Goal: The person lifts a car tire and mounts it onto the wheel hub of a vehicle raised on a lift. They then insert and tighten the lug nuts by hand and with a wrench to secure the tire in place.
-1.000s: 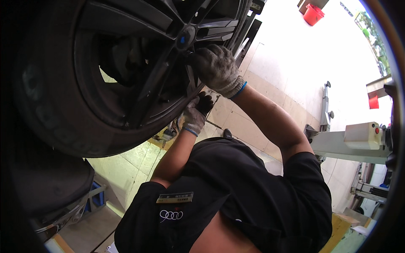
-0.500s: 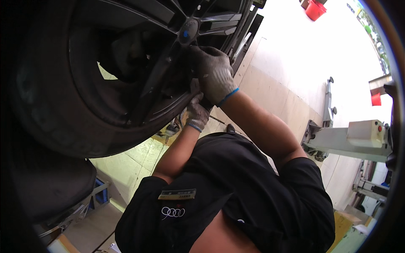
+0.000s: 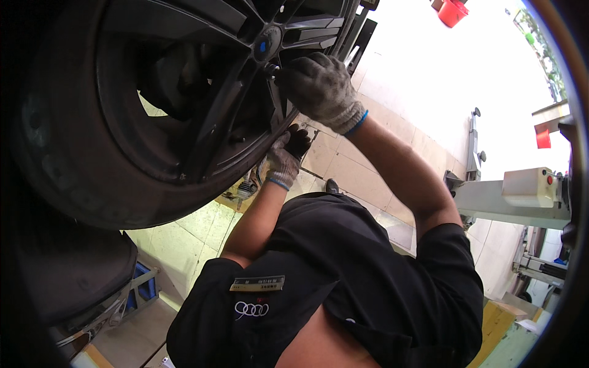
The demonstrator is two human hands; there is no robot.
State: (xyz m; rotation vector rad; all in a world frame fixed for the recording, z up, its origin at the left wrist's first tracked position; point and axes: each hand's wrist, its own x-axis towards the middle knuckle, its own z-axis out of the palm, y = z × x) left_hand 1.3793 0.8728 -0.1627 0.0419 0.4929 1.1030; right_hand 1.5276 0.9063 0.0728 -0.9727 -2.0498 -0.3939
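A large wheel (image 3: pixel 80 122) with a dark spoked rim fills the upper left, with a blue mark on its centre cap (image 3: pixel 267 43). My right hand (image 3: pixel 322 89), in a grey knit glove with a blue cuff, is closed just right of the centre cap. From its fingertips a small shiny wheel bolt (image 3: pixel 272 70) pokes out, held close to the rim; most of it is hidden by the glove. Lower down, my gloved left hand (image 3: pixel 287 154) rests against the tyre's lower right edge, with its dark-tipped fingers pointing up and apart.
A pale lift arm (image 3: pixel 515 199) with a box and red button stands at the right. Red buckets (image 3: pixel 453 12) sit far off at the top right. Under the tyre is a yellow-based metal item (image 3: pixel 242 191). A blue-and-grey frame (image 3: pixel 138 285) stands lower left.
My right hand has drawn back to the right, away from the rim, and the shiny bolt now shows at its fingertips. My left fingers have straightened at the tyre edge.
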